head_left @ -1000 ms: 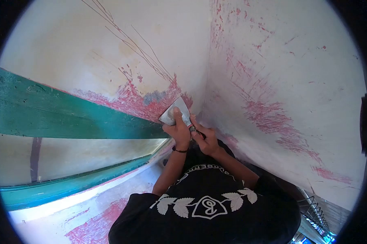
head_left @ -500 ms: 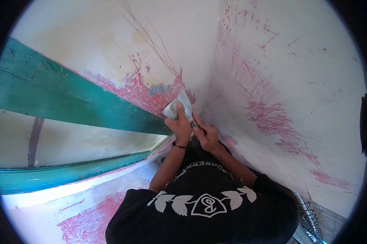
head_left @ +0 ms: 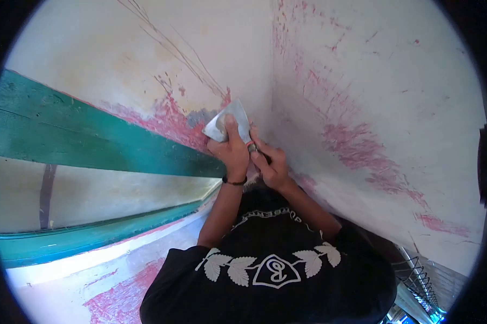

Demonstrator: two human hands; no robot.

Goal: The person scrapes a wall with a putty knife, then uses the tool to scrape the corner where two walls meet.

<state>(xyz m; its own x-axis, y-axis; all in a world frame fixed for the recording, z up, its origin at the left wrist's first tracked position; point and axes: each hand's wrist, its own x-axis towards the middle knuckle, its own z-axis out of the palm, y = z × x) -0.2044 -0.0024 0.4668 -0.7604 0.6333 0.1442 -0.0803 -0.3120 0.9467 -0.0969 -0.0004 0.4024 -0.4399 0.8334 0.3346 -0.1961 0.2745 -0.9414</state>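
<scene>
A putty knife with a broad, pale metal blade [head_left: 238, 113] lies against the patchy wall near the corner. My right hand [head_left: 273, 166] is closed around its dark handle, which is mostly hidden by the fingers. My left hand [head_left: 233, 155], with a dark bracelet at the wrist, grips the blade, thumb flat on its face and the other fingers mostly out of sight. Just left of the blade are red scraped marks [head_left: 173, 121] and a grey patch [head_left: 200, 116] on the wall. The blade's edge appears to touch the wall, though exact contact cannot be made out.
A green painted beam [head_left: 92, 132] runs from the left toward my hands, with a second green strip [head_left: 103, 231] below. The right wall [head_left: 416, 108] meets the other at a corner and carries red streaks. A coiled wire [head_left: 424, 286] is at lower right.
Both hands and the putty knife have moved slightly up and left in view. The walls and beam have shifted a little as my head moved. Both hands keep their grip.
</scene>
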